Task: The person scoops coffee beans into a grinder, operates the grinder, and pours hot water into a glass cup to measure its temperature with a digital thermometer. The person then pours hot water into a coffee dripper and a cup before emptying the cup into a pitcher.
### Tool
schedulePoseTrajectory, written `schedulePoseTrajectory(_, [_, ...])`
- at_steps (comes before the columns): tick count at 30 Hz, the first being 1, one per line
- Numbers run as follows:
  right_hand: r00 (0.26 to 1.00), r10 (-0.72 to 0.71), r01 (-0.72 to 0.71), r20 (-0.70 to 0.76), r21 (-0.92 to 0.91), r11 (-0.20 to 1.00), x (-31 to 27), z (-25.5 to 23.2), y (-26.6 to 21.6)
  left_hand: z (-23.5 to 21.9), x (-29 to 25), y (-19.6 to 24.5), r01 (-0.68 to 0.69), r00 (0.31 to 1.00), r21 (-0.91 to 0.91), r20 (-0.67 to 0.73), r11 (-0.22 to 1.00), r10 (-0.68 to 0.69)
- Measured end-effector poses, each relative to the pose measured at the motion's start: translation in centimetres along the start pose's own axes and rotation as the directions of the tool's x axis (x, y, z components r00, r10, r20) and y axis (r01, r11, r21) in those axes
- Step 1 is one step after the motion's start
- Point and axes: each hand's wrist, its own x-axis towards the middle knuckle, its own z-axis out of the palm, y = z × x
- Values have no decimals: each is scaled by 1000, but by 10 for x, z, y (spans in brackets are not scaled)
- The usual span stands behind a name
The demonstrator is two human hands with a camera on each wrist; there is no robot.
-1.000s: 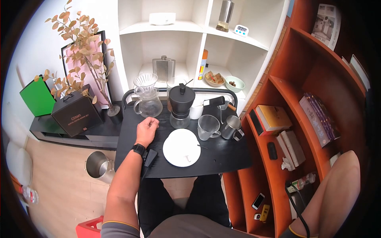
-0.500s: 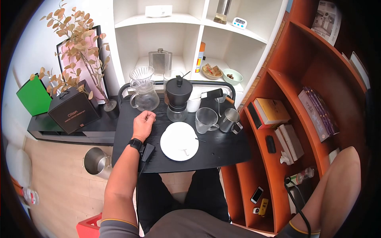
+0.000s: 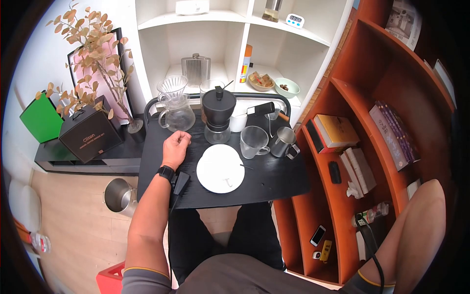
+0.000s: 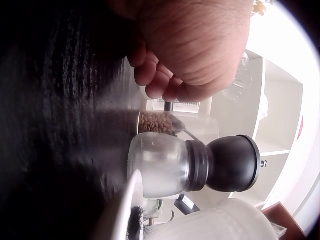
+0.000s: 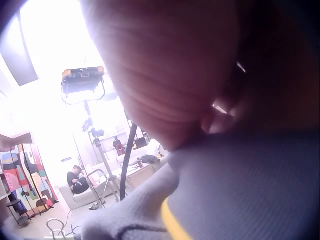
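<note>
My left hand [image 3: 176,149] rests on the black table [image 3: 264,188], loosely curled and empty, left of a white plate [image 3: 220,169]. Behind the plate stands a black grinder [image 3: 218,105] with a clear glass base. A glass server [image 3: 180,117] with a ribbed dripper is beyond the hand. In the left wrist view, the fingers of the left hand [image 4: 185,45] curl inward near the grinder [image 4: 232,162] and coffee beans [image 4: 156,122]. My right hand [image 5: 170,65] is dark and blurred close to the grey shirt; its fingers are unclear. The head view shows only the raised right arm.
A clear glass mug [image 3: 253,142] and a steel pitcher [image 3: 282,142] stand right of the plate. White shelves [image 3: 196,24] rise behind the table, with a brown bookcase [image 3: 352,103] at the right. A metal bucket [image 3: 119,196] is on the floor at the left.
The head view has shifted, so the tabletop and its objects appear higher in it. My left hand stays beside the plate, and the right arm remains raised.
</note>
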Motion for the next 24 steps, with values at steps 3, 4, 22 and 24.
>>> schedulePoseTrajectory(3, [1000,2,-2,-7,26,1000,-3,3,0,-1,0,-1,-9,1000,5,6,1000,9])
schedulePoseTrajectory(4, [1000,3,-3,-7,34,999,-3,4,0,0,0,-2,-15,1000,-1,3,1000,15])
schedulePoseTrajectory(22, [997,81,-77,-11,191,979,8,32,4,0,2,-6,-1,1000,-2,-2,1000,1])
schedulePoseTrajectory(24, [997,81,-77,-12,206,976,7,35,3,1,2,-7,1,1000,-18,-8,1000,-1])
